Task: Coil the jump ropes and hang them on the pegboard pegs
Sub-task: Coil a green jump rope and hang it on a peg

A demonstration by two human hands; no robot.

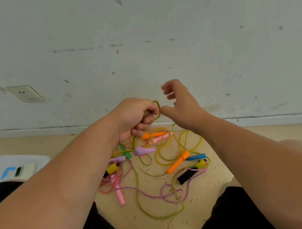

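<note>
The step in hand looks to be coiling the thin olive-green plastic jump rope [139,200]. To do it well, each new turn should match the small loop standing out of the fist. The trailing length should be drawn up slowly, so it slides free of the tangle of other jump ropes with bright plastic handles [177,162] on the pale wooden floor [211,219] rather than dragging them along. The left hand [136,116] is held up in front of the scuffed grey wall [154,35], its grip closed round the gathered rope, one loop poking out on the side facing the other hand. From there the rope falls to the floor and sweeps in a wide curve between the knees. The right hand [183,107] hovers just beside that loop, grip open, fingers spread and loosely bent. Its thumb tip is near or perhaps touching the rope; the view is too soft to say. No pegboard shows.
</note>
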